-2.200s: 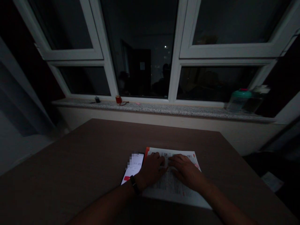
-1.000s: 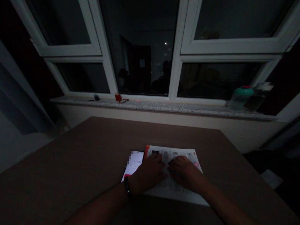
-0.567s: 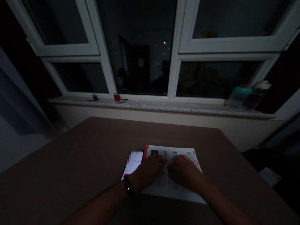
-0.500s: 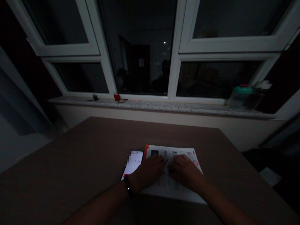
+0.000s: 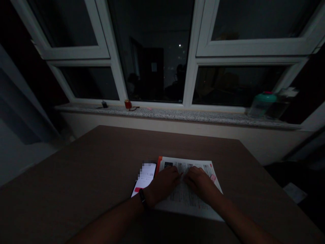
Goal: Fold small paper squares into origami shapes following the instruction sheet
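A printed booklet with an orange-red left edge lies on the brown table, and both hands are over it. My left hand wears a dark wristband; its fingers are curled, with a tiny reddish spot at the tips. Facing it closely, my right hand has its fingers bent together as in a pinch. Whatever sits between the fingertips is too small and dark to name. At the booklet's right edge, beside my right hand, is a small pink piece. A lit phone lies left of the booklet, partly behind my left forearm.
The brown table reaches toward a speckled stone windowsill. On the sill stand a small red jar, a little dark bottle and a clear container with a teal lid. The room is dim.
The fingers of my right hand have drawn closer together and the dark gap beneath them is gone. The digits on the phone screen have advanced. The view has shifted slightly.
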`<state>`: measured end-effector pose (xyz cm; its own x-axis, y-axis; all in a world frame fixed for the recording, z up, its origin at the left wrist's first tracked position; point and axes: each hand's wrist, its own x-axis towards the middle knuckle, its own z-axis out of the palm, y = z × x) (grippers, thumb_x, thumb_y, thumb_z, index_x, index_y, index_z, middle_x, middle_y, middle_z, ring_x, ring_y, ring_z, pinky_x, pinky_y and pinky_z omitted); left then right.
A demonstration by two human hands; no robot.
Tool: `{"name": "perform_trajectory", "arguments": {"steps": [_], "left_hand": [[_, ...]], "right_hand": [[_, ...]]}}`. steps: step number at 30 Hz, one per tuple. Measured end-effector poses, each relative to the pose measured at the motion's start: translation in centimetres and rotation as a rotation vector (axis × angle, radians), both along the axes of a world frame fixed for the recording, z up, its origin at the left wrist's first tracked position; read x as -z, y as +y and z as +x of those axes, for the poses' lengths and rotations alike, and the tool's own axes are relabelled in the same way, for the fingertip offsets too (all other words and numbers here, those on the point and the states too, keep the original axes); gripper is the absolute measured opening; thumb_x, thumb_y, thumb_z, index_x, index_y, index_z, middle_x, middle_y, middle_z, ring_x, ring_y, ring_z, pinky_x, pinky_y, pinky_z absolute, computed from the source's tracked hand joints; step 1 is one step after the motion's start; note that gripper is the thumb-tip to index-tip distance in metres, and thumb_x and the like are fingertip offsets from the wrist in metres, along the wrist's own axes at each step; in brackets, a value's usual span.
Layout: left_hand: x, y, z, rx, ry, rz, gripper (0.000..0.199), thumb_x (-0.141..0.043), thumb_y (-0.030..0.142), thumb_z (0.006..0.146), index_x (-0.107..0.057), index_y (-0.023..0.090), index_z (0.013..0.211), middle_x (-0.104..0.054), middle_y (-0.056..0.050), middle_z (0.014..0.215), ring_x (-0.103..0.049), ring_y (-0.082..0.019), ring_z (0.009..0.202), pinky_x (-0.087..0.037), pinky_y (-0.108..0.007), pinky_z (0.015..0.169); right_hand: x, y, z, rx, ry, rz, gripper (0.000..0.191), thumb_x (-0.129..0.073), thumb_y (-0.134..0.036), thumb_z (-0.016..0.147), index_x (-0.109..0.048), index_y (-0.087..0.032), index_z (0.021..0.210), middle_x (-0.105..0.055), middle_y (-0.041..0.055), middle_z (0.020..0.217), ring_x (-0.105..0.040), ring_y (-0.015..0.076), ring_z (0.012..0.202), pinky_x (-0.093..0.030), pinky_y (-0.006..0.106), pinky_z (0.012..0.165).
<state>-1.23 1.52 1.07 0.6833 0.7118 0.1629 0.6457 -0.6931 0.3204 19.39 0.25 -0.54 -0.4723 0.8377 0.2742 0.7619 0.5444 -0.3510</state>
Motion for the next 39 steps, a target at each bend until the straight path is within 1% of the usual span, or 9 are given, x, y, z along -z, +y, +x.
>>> {"name": "perform_trajectory", "arguments": {"steps": [5,9,13,21,26,30,33,35,39], "left_hand": [[-0.3,0.4,0.3,-0.028,-0.019,-0.060,0.009,-0.056,0.016,0.096,-0.063,0.016,0.092,-0.061,-0.004,0.101,-0.058,-0.019,0.096,-0.045,-0.029,0.084],[-0.3,0.3,0.3,-0.041,-0.038,-0.083,0.009,-0.055,0.017,0.096,-0.064,0.016,0.097,-0.061,-0.004,0.104,-0.058,-0.019,0.099,-0.044,-0.030,0.088],[-0.4,0.2,0.3,-0.066,-0.075,-0.108,0.007,-0.058,0.015,0.094,-0.065,0.017,0.096,-0.061,-0.004,0.104,-0.058,-0.019,0.100,-0.044,-0.030,0.088],[0.6,0.9,0.3,-0.089,-0.124,-0.120,0.005,-0.062,0.012,0.090,-0.062,0.017,0.090,-0.061,-0.003,0.102,-0.059,-0.018,0.096,-0.044,-0.028,0.082],[1.0,1.2,0.1,-0.053,-0.127,-0.099,0.011,-0.056,0.008,0.093,-0.061,0.018,0.092,-0.061,-0.001,0.101,-0.058,-0.016,0.096,-0.043,-0.026,0.084],[1.1,1.1,0.0,-0.032,-0.102,-0.078,0.011,-0.054,0.009,0.096,-0.060,0.017,0.094,-0.060,-0.002,0.102,-0.058,-0.017,0.096,-0.043,-0.028,0.084],[1.0,1.0,-0.1,-0.006,-0.076,-0.055,0.013,-0.051,0.010,0.098,-0.061,0.018,0.095,-0.059,-0.003,0.103,-0.056,-0.018,0.097,-0.043,-0.029,0.085],[0.8,0.9,-0.1,0.014,-0.047,-0.025,0.015,-0.049,0.011,0.100,-0.062,0.018,0.097,-0.059,-0.003,0.105,-0.055,-0.019,0.099,-0.042,-0.031,0.087],[0.4,0.7,-0.2,0.037,0.062,0.067,0.017,-0.047,0.014,0.102,-0.063,0.019,0.100,-0.060,-0.004,0.105,-0.053,-0.020,0.098,-0.042,-0.033,0.085]], "right_hand": [[0.2,0.2,0.3,-0.024,0.110,-0.054,0.011,-0.058,-0.017,0.094,-0.064,-0.020,0.085,-0.064,0.0030,0.088,-0.058,0.0209,0.091,-0.041,0.035,0.082],[0.4,0.4,0.7,-0.049,0.169,-0.079,0.009,-0.060,-0.019,0.092,-0.062,-0.021,0.083,-0.063,0.0017,0.087,-0.058,0.0202,0.090,-0.041,0.034,0.082],[0.6,0.6,0.6,-0.020,0.189,-0.090,0.012,-0.059,-0.019,0.092,-0.062,-0.021,0.081,-0.064,0.0017,0.085,-0.058,0.0205,0.089,-0.040,0.034,0.080],[0.4,0.6,0.1,0.063,0.150,-0.112,0.008,-0.063,-0.016,0.086,-0.063,-0.021,0.080,-0.063,0.0010,0.084,-0.057,0.0208,0.088,-0.039,0.033,0.079],[0.3,0.5,0.0,0.060,0.125,-0.101,0.010,-0.060,-0.014,0.087,-0.062,-0.021,0.080,-0.063,0.0014,0.085,-0.057,0.0208,0.089,-0.039,0.033,0.079],[0.0,0.4,0.0,0.061,0.085,-0.088,0.013,-0.057,-0.011,0.089,-0.061,-0.021,0.081,-0.063,0.0021,0.086,-0.056,0.0215,0.090,-0.039,0.034,0.080],[-0.2,0.3,0.4,0.020,0.062,-0.086,0.012,-0.058,-0.010,0.090,-0.063,-0.021,0.086,-0.063,0.0026,0.089,-0.056,0.0217,0.092,-0.039,0.033,0.080],[-0.3,0.3,0.7,-0.030,0.057,-0.086,0.015,-0.059,-0.009,0.090,-0.065,-0.022,0.094,-0.064,0.0029,0.094,-0.055,0.0216,0.096,-0.040,0.032,0.081],[-0.2,0.2,1.2,-0.103,-0.025,-0.029,0.032,-0.058,-0.009,0.092,-0.067,-0.030,0.114,-0.061,0.0032,0.100,-0.054,0.0216,0.097,-0.039,0.033,0.081]]}}
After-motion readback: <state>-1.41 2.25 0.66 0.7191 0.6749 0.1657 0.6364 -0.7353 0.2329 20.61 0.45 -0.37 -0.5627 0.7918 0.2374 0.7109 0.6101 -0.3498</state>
